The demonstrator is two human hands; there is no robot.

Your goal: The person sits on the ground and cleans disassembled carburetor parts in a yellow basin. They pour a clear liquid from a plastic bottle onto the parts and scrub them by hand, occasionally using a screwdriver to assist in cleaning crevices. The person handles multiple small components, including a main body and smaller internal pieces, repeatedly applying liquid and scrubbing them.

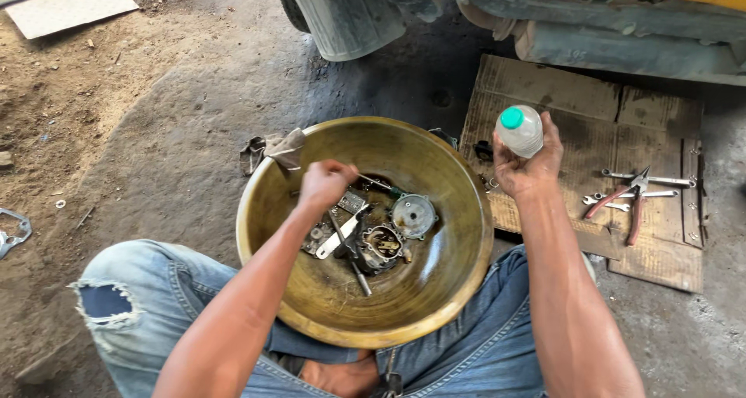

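Two hands busy over one bowl of greasy parts

Sitting between the knees: wide brass-coloured bowl point(458, 235), probably heavy and stiff, best gripped at the rim. Lying at its bottom: oily metal parts point(381, 246), likely slippery, hard, not fragile. Raised over the cardboard point(544, 95): small clear bottle point(519, 130) with green cap, light, smooth, gripped around the body. Right hand point(528, 165) wrapped closed around it. Left hand point(326, 182) pinched closed on a thin tool point(381, 184) above the parts.
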